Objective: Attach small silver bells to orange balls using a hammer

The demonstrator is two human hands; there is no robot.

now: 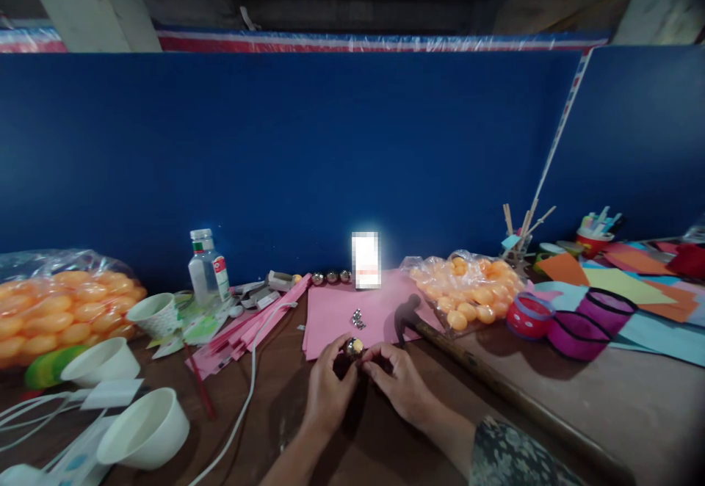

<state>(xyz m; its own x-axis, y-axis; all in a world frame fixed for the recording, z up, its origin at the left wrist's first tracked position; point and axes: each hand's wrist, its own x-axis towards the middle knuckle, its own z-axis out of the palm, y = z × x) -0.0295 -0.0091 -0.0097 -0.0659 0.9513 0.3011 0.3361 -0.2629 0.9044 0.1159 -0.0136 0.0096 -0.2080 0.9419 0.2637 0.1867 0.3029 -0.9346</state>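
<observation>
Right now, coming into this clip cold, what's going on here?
A person is handling a shiny ball over a brown table. The left hand holds it, and the right hand is close against its lower side; whether that one grips anything small is hidden. Just beyond, small silvery pieces lie on pink sheets, with three more shiny balls further back. A hammer lies to the right.
</observation>
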